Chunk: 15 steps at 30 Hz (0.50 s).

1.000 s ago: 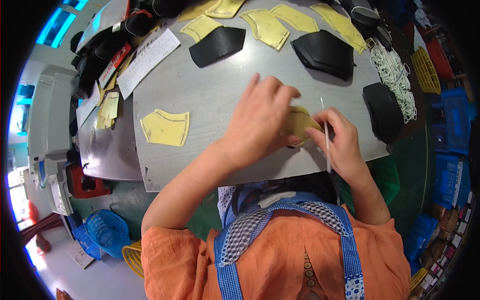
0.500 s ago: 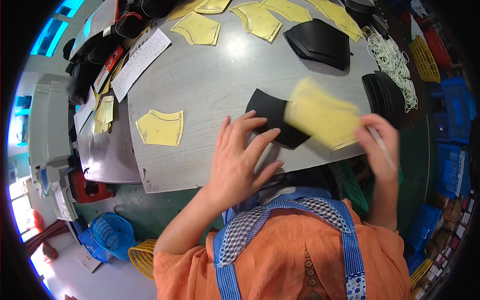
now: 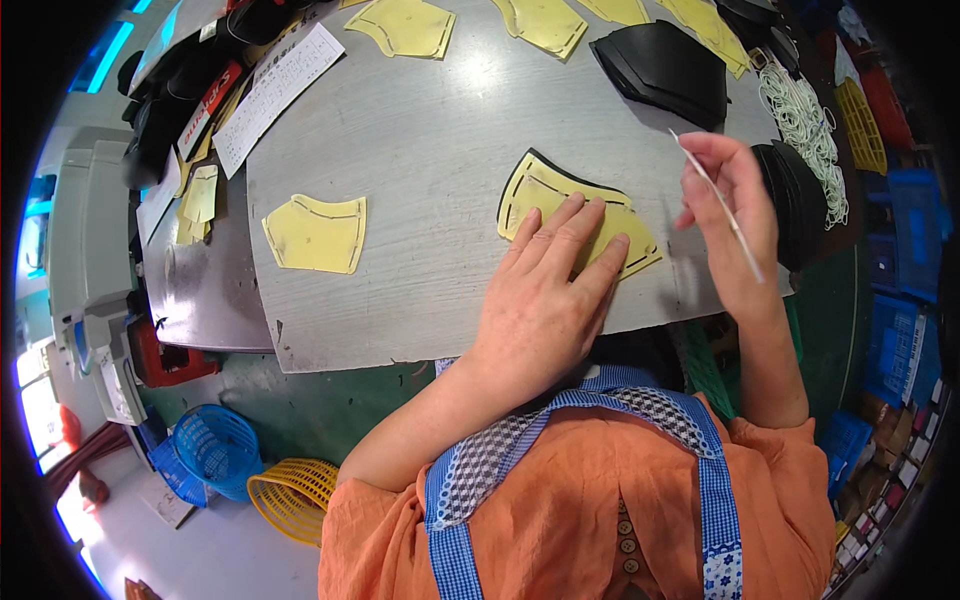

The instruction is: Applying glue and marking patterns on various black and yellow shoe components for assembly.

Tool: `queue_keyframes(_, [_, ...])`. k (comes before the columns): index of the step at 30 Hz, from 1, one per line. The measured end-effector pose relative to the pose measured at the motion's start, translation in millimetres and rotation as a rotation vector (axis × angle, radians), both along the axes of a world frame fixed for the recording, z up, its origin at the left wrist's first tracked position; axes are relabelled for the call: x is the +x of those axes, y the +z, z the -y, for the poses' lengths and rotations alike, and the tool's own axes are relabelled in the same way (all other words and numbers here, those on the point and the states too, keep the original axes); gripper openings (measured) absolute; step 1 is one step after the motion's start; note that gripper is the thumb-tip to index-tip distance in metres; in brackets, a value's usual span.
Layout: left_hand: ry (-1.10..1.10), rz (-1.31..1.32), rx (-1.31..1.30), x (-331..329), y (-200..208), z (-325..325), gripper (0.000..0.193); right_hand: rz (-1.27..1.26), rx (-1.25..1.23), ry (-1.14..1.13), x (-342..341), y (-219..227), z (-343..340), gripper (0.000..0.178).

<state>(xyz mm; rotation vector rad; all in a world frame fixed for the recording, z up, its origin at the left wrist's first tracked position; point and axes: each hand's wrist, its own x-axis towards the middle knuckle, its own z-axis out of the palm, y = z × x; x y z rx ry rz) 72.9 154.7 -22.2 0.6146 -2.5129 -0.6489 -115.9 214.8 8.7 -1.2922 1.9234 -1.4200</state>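
Observation:
A yellow pattern template (image 3: 525, 200) with slots along its edges lies on a black, leather-like piece (image 3: 552, 165), which shows as a thin rim along the far side. My left hand (image 3: 545, 290) rests flat on the template, fingers outstretched, covering its middle. Just right of it and raised above the table, my right hand (image 3: 735, 215) pinches a slim white pen-like stick (image 3: 748, 252), one end pointing up and left. A second yellow template (image 3: 315, 235) lies by itself at the left of the grey table.
Stacked black pieces (image 3: 665, 75) lie far right, with another black stack (image 3: 795, 195) near the right edge beside bundled pale cord (image 3: 800, 120). More yellow templates (image 3: 405, 28) line the far side. A paper sheet (image 3: 280, 95) lies at the left. Baskets (image 3: 215, 450) stand on the floor.
The yellow template has come down from my right hand onto the black piece. My left hand has moved right onto it. My right hand has let it go and risen, still holding the stick.

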Motion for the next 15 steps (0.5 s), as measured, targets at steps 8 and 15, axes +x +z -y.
queue_keyframes(8, [-0.017,0.012,-0.018,-2.0,-0.4,1.5,0.033,0.177,-0.013,0.282,3.6,-9.3,51.4,0.028])
queue_keyframes(15, [-0.039,-0.009,0.061,-2.9,1.6,8.8,0.022,0.117,0.098,0.311,12.6,-9.8,56.5,0.034])
